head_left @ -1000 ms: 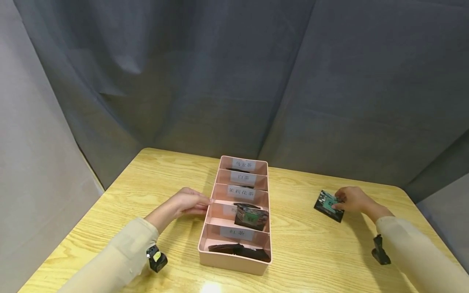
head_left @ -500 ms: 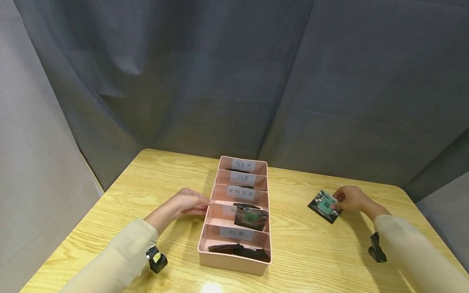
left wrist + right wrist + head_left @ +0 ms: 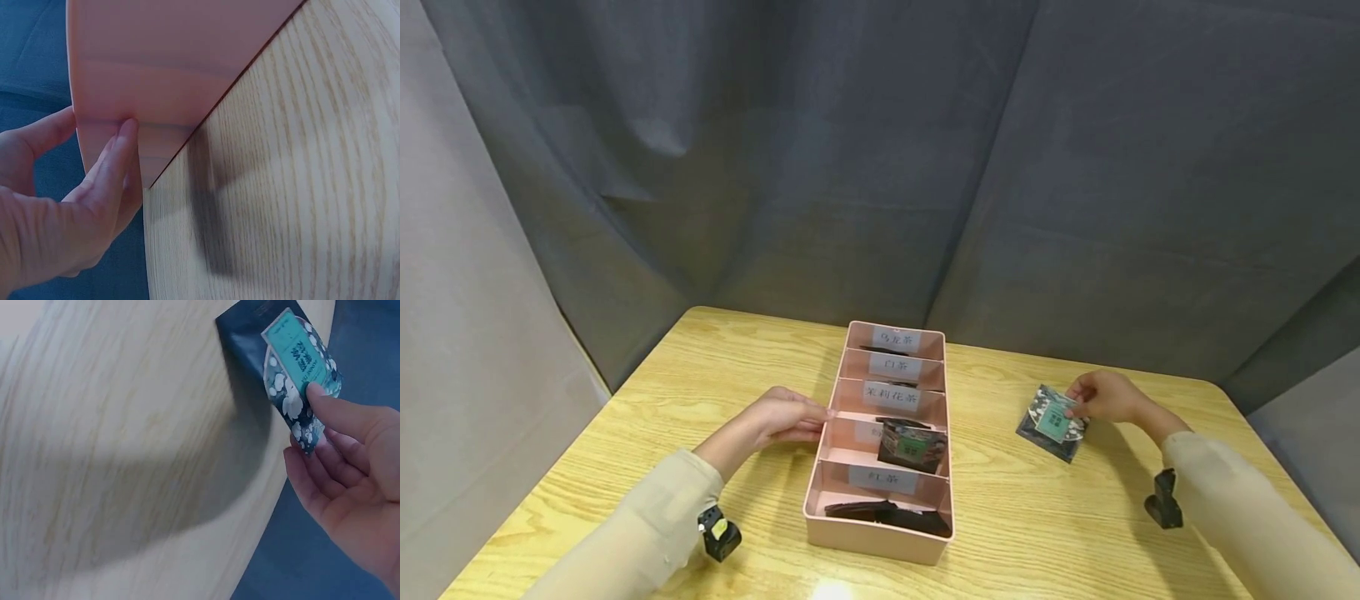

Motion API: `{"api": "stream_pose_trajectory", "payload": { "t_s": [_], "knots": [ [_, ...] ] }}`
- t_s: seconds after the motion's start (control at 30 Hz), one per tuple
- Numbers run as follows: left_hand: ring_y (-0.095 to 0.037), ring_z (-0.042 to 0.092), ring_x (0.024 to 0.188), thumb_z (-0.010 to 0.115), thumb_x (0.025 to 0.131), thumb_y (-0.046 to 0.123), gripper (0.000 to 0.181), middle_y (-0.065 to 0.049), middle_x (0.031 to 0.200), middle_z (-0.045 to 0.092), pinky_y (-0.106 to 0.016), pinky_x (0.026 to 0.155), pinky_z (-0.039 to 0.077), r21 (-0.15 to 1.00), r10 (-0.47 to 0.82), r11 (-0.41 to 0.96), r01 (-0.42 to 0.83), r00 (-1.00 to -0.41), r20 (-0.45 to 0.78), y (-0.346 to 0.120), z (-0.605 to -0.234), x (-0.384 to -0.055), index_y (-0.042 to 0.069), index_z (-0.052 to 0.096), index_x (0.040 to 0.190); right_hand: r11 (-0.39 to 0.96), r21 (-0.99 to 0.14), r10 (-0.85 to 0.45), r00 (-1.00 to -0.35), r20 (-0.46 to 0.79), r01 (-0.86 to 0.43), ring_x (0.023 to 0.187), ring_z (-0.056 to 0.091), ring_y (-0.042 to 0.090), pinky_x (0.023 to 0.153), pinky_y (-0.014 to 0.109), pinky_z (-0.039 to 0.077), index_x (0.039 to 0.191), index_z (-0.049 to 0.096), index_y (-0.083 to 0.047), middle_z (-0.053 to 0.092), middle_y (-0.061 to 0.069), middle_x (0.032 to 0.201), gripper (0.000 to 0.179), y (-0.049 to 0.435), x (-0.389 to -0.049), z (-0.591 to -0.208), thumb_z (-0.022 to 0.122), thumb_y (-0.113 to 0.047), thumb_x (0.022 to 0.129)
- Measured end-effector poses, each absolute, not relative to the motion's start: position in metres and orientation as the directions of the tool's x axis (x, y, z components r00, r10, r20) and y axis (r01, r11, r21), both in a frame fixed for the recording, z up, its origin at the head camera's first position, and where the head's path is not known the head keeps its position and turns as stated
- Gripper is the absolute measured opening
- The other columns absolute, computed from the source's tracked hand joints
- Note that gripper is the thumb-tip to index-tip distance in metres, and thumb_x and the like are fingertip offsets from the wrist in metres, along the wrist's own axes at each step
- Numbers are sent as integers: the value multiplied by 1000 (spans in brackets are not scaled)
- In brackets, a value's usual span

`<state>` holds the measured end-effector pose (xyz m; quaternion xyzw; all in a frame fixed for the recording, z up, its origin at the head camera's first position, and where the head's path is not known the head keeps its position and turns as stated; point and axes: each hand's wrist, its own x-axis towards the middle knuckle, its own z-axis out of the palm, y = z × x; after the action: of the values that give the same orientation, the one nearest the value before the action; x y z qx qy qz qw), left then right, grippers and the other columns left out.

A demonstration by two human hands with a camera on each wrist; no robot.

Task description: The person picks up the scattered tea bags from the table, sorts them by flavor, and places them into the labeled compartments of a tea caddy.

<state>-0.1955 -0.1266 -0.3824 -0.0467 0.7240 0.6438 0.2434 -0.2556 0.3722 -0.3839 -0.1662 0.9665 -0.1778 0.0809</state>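
Note:
A black tea sachet (image 3: 1052, 425) with a green label and white flower print is pinched by my right hand (image 3: 1108, 397) over the right part of the table. In the right wrist view the thumb lies on the label of the tea sachet (image 3: 284, 362), fingers behind it, and its shadow falls on the wood. My left hand (image 3: 784, 414) rests against the left side of a pink divided box (image 3: 880, 537). In the left wrist view straight fingers (image 3: 119, 156) touch the outer wall, thumb tip at the rim.
The box has several compartments with white paper labels (image 3: 883, 477). Dark sachets (image 3: 887, 515) lie in the front one, and another green-labelled sachet (image 3: 912, 446) leans in the one behind. A grey curtain (image 3: 850, 167) hangs behind the wooden table (image 3: 1000, 517).
My right hand has moved slightly left and back with the tea sachet, which has tipped up toward the camera. My left hand and the box have hardly moved.

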Motion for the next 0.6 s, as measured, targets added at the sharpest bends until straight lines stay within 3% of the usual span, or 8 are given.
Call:
{"api": "stream_pose_trajectory", "payload": {
  "t_s": [0.4,0.6],
  "knots": [
    [-19,72,91,63,90,5,30,-22,106,71,-32,85,62,910,262,155,-385,-872,-414,-127,-382,-195,-16,59,111,800,-429,-504,-857,-102,-420,62,50,-1,55,17,47,86,69,-4,66,0,74,18,329,-250,-357,78,-18,79],
    [-13,70,82,64,89,6,32,-15,96,74,-31,84,62,906,254,169,-387,-871,-419,-127,-381,-196,-16,60,112,780,-427,-538,-839,-85,-457,62,55,-1,55,17,49,85,71,-5,68,0,73,14,314,-247,-343,78,-15,79]
  ]
}}
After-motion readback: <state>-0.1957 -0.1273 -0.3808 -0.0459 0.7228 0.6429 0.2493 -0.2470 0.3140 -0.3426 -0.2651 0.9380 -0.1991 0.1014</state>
